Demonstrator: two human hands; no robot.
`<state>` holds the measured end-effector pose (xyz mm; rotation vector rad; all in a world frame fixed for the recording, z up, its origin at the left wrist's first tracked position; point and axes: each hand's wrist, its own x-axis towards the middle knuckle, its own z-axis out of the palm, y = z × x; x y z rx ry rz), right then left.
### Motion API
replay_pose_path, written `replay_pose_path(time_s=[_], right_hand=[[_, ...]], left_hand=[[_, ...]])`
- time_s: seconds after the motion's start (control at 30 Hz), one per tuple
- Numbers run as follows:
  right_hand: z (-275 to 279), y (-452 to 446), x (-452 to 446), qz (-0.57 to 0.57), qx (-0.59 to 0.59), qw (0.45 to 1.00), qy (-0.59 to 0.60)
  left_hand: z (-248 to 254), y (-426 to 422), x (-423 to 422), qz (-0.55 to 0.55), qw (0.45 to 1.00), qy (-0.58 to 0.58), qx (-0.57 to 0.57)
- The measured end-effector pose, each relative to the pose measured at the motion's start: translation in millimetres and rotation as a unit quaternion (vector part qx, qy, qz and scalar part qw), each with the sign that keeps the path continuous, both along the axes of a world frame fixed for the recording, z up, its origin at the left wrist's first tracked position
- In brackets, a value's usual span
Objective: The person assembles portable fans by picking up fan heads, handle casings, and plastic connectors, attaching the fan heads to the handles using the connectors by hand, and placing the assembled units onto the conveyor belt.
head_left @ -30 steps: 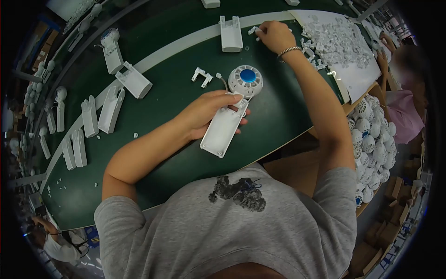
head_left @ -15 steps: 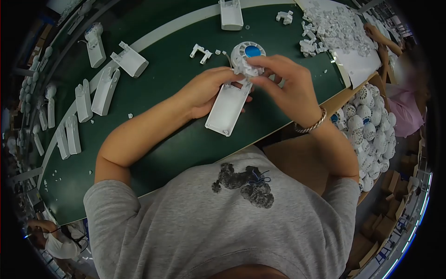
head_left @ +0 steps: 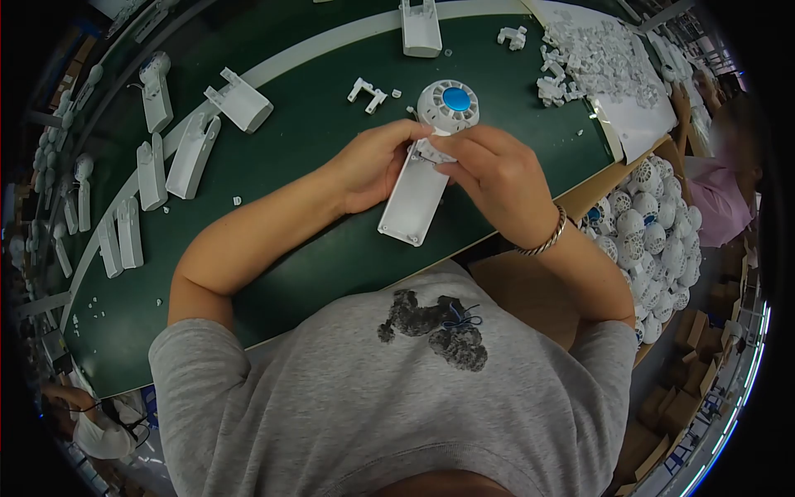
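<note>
The left hand (head_left: 377, 166) is closed round the upper end of a white shell (head_left: 414, 203), its thumb on top near the neck. The right hand (head_left: 505, 174) meets it there, thumb and fingertips pinched together on a small white clip (head_left: 431, 155) at the shell's upper end. The fingers cover part of the clip; whether it is fully seated cannot be told. The shell tilts slightly, its lower end toward the near edge of the bench (head_left: 306, 273). Just past the hands sits a round head (head_left: 448, 106) with a blue disc (head_left: 455, 99); the fingers hide where it meets the shell.

Beyond the left hand lies a loose clip (head_left: 367, 96). Farther off, toward the bench's far edge, are an open shell (head_left: 421, 31) and, to its right, a second loose clip (head_left: 513, 37). At the bench's right end a pile of clips (head_left: 600, 58) covers much of a white sheet (head_left: 633, 120). Below that end, outside the near edge, a carton (head_left: 584, 192) holds many round heads (head_left: 650, 236).

Toward the bench's left end, several shells (head_left: 193, 157) lie along a pale strip (head_left: 327, 54), with a fan (head_left: 156, 91) beyond it. Past the right end is a person in pink (head_left: 716, 199).
</note>
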<state>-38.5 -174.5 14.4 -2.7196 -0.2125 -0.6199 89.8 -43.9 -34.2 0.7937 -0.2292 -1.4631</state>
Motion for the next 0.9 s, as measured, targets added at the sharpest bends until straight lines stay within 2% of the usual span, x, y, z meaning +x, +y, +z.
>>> replay_pose_path(time_s=[0.13, 0.27, 0.37, 0.47, 0.5, 0.53, 0.6, 0.67, 0.73, 0.77, 0.83, 0.9], right_hand=[[-3.5, -1.0, -2.9, 0.006, 0.048, 0.999, 0.003], [-6.8, -1.6, -6.3, -0.004, 0.074, 0.997, 0.000], [-8.9, -8.3, -5.7, 0.010, 0.141, 0.990, 0.014], [-13.0, -23.2, 1.8, -0.105, 0.231, 0.967, -0.008], [-20.5, -31.1, 6.2, -0.139, 0.298, 0.944, 0.034], [-23.6, -34.9, 11.8, -0.117, 0.403, 0.904, 0.087], [-24.8, -36.4, 18.1, -0.069, 0.594, 0.779, 0.189], [-29.2, -23.5, 14.9, -0.054, 0.419, 0.904, 0.068], [-18.3, -14.5, 8.8, -0.043, 0.202, 0.977, -0.050], [-24.1, -15.2, 7.5, -0.028, 0.336, 0.941, -0.005], [-36.5, -21.7, 5.8, 0.005, 0.577, 0.813, 0.081], [-32.6, -25.7, 4.4, -0.032, 0.617, 0.774, 0.141]], left_hand=[[0.3, 0.8, 0.4, 0.001, 1.000, 0.001, 0.015], [1.4, 1.9, 0.9, -0.016, 0.999, -0.049, 0.009], [2.9, 2.7, 0.0, -0.010, 0.998, -0.056, 0.008], [10.3, 4.1, -2.2, -0.015, 0.997, -0.070, 0.015], [9.4, 3.9, -2.6, -0.020, 0.997, -0.078, 0.013], [7.5, 4.0, -2.0, -0.026, 0.996, -0.088, 0.009], [-0.8, 3.1, -2.7, -0.042, 0.991, -0.130, 0.001], [-3.1, 3.9, -3.7, -0.053, 0.978, -0.200, -0.001], [-1.5, 7.8, -5.2, -0.054, 0.953, -0.298, 0.006], [-2.5, 9.2, -7.2, -0.050, 0.951, -0.305, 0.001], [-3.6, 8.2, -10.4, -0.041, 0.946, -0.321, -0.012], [2.1, 7.6, -12.0, -0.040, 0.927, -0.372, -0.008]])
